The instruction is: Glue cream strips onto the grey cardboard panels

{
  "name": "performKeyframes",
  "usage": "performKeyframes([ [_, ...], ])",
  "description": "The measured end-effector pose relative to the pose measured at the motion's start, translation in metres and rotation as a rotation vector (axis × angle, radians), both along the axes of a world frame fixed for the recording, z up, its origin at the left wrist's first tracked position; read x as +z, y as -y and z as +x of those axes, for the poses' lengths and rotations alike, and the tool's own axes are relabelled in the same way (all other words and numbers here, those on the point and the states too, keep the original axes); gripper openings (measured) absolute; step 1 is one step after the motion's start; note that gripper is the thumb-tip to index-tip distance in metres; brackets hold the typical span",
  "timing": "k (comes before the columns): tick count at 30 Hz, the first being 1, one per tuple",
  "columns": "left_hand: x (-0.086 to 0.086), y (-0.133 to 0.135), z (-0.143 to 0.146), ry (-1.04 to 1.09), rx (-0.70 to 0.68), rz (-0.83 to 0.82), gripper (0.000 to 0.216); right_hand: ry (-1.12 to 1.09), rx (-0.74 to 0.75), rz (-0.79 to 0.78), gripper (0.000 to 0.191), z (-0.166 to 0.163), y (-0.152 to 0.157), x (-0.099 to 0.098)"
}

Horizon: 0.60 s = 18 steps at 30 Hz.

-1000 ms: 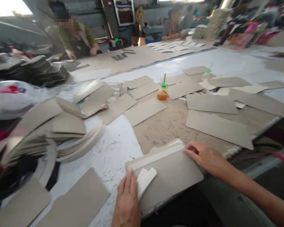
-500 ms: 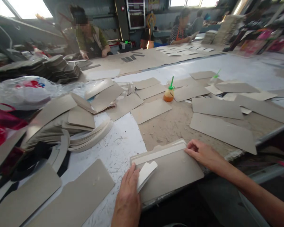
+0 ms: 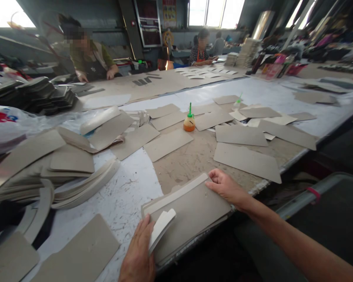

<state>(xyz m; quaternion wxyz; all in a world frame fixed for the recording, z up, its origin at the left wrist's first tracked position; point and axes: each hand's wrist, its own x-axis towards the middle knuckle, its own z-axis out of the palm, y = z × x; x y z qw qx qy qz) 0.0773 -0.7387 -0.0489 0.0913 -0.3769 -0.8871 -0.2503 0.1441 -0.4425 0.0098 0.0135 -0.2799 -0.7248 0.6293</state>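
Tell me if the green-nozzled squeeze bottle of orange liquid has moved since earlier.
No: against the scuffed tan tabletop, the bottle stays put.

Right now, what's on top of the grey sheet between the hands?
A long pale strip along its far edge, and short white strips. The left hand hides whatever lies beneath it.

Daylight glares through multi-pane windows (image 3: 215, 13) in the dim, grey-blue wall (image 3: 106, 11) of a workshop, where a dark pillar (image 3: 130, 33) stands beside a silver-framed panel (image 3: 148, 24) and a yellow-and-red poster (image 3: 169, 13), beyond a long bench (image 3: 176, 168) partly covered in white sheeting (image 3: 253, 90).
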Motion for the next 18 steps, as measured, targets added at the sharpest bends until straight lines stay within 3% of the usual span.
performKeyframes([
  [2,0.007,0.002,-0.003,0.049,-0.025,-0.007,0.041,-0.006,-0.007,-0.19,0.033,-0.003,0.003,0.002],
  [4,0.015,0.006,-0.007,0.128,0.029,-0.003,0.038,-0.027,-0.024,-0.251,0.035,-0.004,0.004,0.003],
  [7,0.03,0.013,-0.01,0.318,0.3,0.049,0.033,-0.079,-0.048,-0.252,0.037,-0.003,0.002,0.005],
  [9,0.041,0.015,-0.012,0.445,0.397,0.124,0.035,-0.125,-0.021,-0.243,0.035,-0.001,0.0,0.01],
  [13,0.068,0.011,-0.021,0.55,0.388,0.246,0.038,-0.175,0.076,-0.157,0.031,0.002,-0.001,0.028],
  [18,0.093,-0.006,-0.037,0.753,0.263,0.098,0.048,-0.211,0.138,-0.103,0.033,-0.001,0.004,0.047],
])
